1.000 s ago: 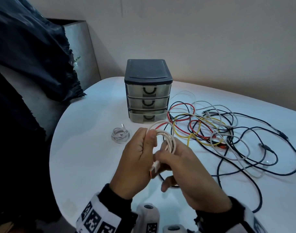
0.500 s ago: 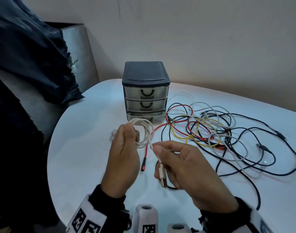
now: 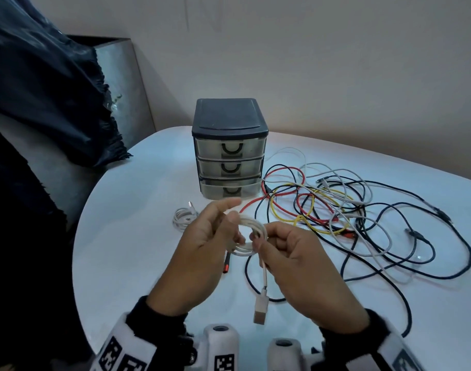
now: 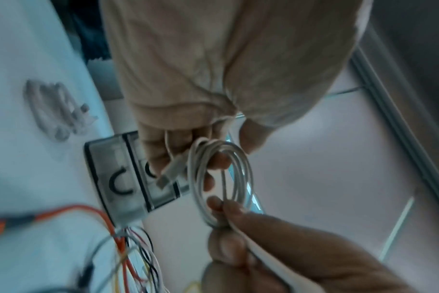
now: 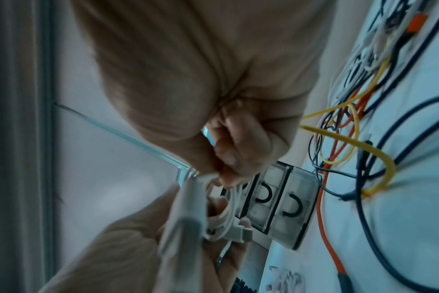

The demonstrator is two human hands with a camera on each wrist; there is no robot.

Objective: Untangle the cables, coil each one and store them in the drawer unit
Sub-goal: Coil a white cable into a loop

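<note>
**Plug end swings down, coil is nearly wrapped**

Since half a second ago the USB plug (image 3: 260, 309) has dropped lower below the right hand (image 3: 304, 266), and the white coil (image 3: 249, 236) now sits between both hands instead of up at the left fingertips.

Head view: left hand (image 3: 199, 253) is curled through the coil, holding the loops from the left side. Right hand pinches the coil's right edge, thumb and forefinger closed on the strands. The loose tail hangs straight down from that pinch, plug at the bottom, so its long axis runs vertical, just under the right fingers. Right hand is clearly the nearer one to that tail. Drawer unit (image 3: 230, 153) stands beyond both sets of fingers, all three drawers closed. An already coiled white cable (image 3: 182, 218) lies just past the left fingers, and the tangled pile (image 3: 336, 210) spreads beyond and right of the right hand.

Left wrist view: left fingers (image 4: 213, 162) hook inside the coil, and a small connector (image 4: 169, 174) sticks out beside them. Right fingertips clamp the coil's lower edge.

Right wrist view: pretty blurry, but the right fingers (image 5: 234, 158) are closed on the strands, drawer fronts right behind them.

My guess is the tail gets wrapped round the loops next.
</note>
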